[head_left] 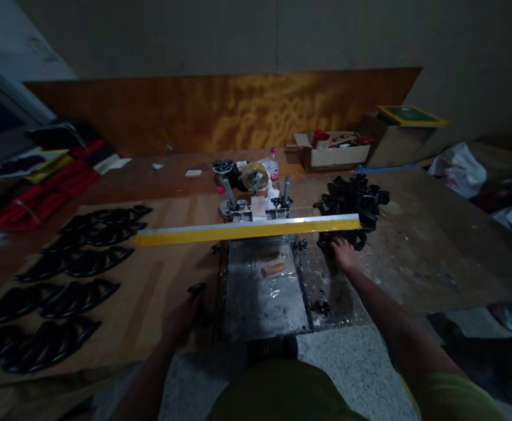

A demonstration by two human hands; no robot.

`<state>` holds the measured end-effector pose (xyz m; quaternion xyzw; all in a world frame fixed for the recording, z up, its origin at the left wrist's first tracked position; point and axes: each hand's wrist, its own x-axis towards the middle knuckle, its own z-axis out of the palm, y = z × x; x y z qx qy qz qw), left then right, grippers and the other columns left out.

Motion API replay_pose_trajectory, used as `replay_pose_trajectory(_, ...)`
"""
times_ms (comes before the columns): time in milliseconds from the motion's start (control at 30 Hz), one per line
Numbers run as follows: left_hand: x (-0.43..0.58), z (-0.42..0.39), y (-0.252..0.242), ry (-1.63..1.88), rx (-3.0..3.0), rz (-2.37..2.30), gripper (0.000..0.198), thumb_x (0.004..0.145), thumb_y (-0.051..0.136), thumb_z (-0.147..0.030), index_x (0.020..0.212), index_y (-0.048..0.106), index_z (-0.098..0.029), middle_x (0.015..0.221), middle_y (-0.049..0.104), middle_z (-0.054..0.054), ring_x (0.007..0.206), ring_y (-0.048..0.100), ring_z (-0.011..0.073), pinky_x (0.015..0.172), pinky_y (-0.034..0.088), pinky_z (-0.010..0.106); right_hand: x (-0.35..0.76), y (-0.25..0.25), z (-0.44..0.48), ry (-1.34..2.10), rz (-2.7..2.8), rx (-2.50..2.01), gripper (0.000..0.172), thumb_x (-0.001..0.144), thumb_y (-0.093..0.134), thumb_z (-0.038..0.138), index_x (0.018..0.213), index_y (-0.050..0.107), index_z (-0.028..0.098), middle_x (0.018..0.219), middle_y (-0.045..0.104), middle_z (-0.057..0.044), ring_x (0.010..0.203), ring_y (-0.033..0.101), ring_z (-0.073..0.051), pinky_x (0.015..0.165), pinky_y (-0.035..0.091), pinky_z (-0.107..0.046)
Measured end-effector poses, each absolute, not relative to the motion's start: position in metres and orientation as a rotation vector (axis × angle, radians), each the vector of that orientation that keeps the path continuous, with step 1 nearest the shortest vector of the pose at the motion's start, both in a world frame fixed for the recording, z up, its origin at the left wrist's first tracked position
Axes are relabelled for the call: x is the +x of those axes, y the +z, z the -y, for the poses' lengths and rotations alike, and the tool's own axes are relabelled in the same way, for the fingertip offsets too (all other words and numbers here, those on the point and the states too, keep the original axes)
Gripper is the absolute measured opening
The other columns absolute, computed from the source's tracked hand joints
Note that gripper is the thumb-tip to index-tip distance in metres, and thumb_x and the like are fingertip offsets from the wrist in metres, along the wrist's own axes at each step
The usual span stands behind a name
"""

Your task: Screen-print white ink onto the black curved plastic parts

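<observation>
My right hand (342,253) reaches out to a heap of black plastic pieces (352,204) on the right of the table, its fingers closed on one at the heap's near edge. My left hand (184,316) rests low at the left of a metal printing plate (262,286), fingers curled near a small black knob (197,288); what it holds is hidden in the dark. A yellow-edged screen frame (247,229) is raised on hinge clamps (256,207) above the plate.
Rows of black curved pieces (63,280) lie on the brown board at left. Tape roll (255,174), a bottle and a cardboard box (332,149) stand at the back. Red and yellow cloth (49,181) lies far left. White bags (457,166) sit at right.
</observation>
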<state>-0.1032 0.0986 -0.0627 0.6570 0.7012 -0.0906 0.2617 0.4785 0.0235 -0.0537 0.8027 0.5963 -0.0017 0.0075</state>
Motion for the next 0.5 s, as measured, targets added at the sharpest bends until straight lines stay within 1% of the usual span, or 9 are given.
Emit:
replay_pose_trajectory(100, -0.096, -0.091, -0.048, -0.367, 1.703, -1.969, 0.066, 0.089, 0.028, -0.066, 0.107, 0.069, -0.017, 0.112, 0.074, 0.020, 0.106, 0.069, 0.0361, 0.086, 0.050, 0.045, 0.463, -0.058, -0.024, 0.060, -1.927, 2.601, 0.037, 0.086, 0.049, 0.011, 0.118, 0.066, 0.016, 0.134, 0.059, -0.016, 0.132, 0.040, -0.033, 0.102, 0.034, -0.047)
replay_pose_trajectory(167, -0.091, -0.090, -0.033, -0.285, 1.708, -2.029, 0.065, 0.088, 0.029, -0.068, 0.104, 0.068, -0.019, 0.107, 0.074, 0.019, 0.102, 0.070, 0.0364, 0.081, 0.051, 0.044, 0.441, -0.051, -0.028, 0.012, -2.068, 2.650, 0.035, 0.085, 0.051, 0.014, 0.118, 0.065, 0.014, 0.123, 0.065, -0.016, 0.123, 0.048, -0.031, 0.101, 0.036, -0.043)
replay_pose_trajectory(233, -0.081, -0.093, -0.014, -0.002, 1.734, -2.004, 0.055, 0.089, 0.032, -0.063, 0.097, 0.066, -0.020, 0.095, 0.074, 0.015, 0.093, 0.070, 0.0316, 0.077, 0.050, 0.039, 0.407, -0.042, -0.035, -0.118, -2.278, 2.617, 0.034, 0.087, 0.053, 0.018, 0.119, 0.064, 0.014, 0.114, 0.068, -0.014, 0.109, 0.057, -0.027, 0.094, 0.042, -0.037)
replay_pose_trajectory(300, -0.062, -0.100, 0.013, 0.424, 1.685, -1.871, 0.047, 0.089, 0.037, -0.059, 0.091, 0.064, -0.021, 0.082, 0.071, 0.008, 0.082, 0.068, 0.0243, 0.072, 0.050, 0.032, 0.365, -0.034, -0.042, -0.231, -2.548, 2.434, 0.031, 0.090, 0.053, 0.021, 0.118, 0.064, 0.016, 0.108, 0.070, -0.012, 0.099, 0.060, -0.024, 0.088, 0.044, -0.033)
replay_pose_trajectory(333, -0.050, -0.106, 0.029, 0.637, 1.612, -1.782, 0.044, 0.088, 0.041, -0.060, 0.091, 0.062, -0.021, 0.076, 0.068, 0.005, 0.075, 0.065, 0.0211, 0.067, 0.049, 0.029, 0.344, -0.031, -0.046, -0.251, -2.687, 2.306, 0.029, 0.091, 0.053, 0.021, 0.117, 0.066, 0.017, 0.107, 0.071, -0.011, 0.099, 0.061, -0.023, 0.088, 0.044, -0.034)
replay_pose_trajectory(400, -0.024, -0.118, 0.065, 1.004, 1.426, -1.572, 0.044, 0.087, 0.043, -0.060, 0.100, 0.060, -0.021, 0.065, 0.060, -0.002, 0.059, 0.058, 0.0160, 0.058, 0.046, 0.026, 0.307, -0.026, -0.054, -0.239, -2.894, 2.080, 0.027, 0.092, 0.054, 0.019, 0.114, 0.069, 0.018, 0.109, 0.072, -0.010, 0.103, 0.061, -0.024, 0.091, 0.044, -0.035)
replay_pose_trajectory(467, 0.001, -0.129, 0.100, 1.212, 1.371, -1.395, 0.041, 0.087, 0.045, -0.058, 0.085, 0.061, -0.020, 0.060, 0.056, -0.002, 0.054, 0.053, 0.0133, 0.055, 0.045, 0.024, 0.282, -0.024, -0.061, -0.194, -2.945, 2.010, 0.026, 0.092, 0.054, 0.017, 0.112, 0.071, 0.017, 0.112, 0.071, -0.011, 0.106, 0.060, -0.024, 0.093, 0.044, -0.036)
replay_pose_trajectory(500, 0.011, -0.133, 0.115, 1.250, 1.355, -1.331, 0.039, 0.086, 0.047, -0.056, 0.079, 0.060, -0.020, 0.058, 0.054, -0.002, 0.052, 0.051, 0.0127, 0.053, 0.044, 0.023, 0.273, -0.023, -0.064, -0.174, -2.927, 2.012, 0.025, 0.092, 0.055, 0.017, 0.111, 0.072, 0.017, 0.112, 0.072, -0.012, 0.106, 0.060, -0.025, 0.093, 0.045, -0.037)
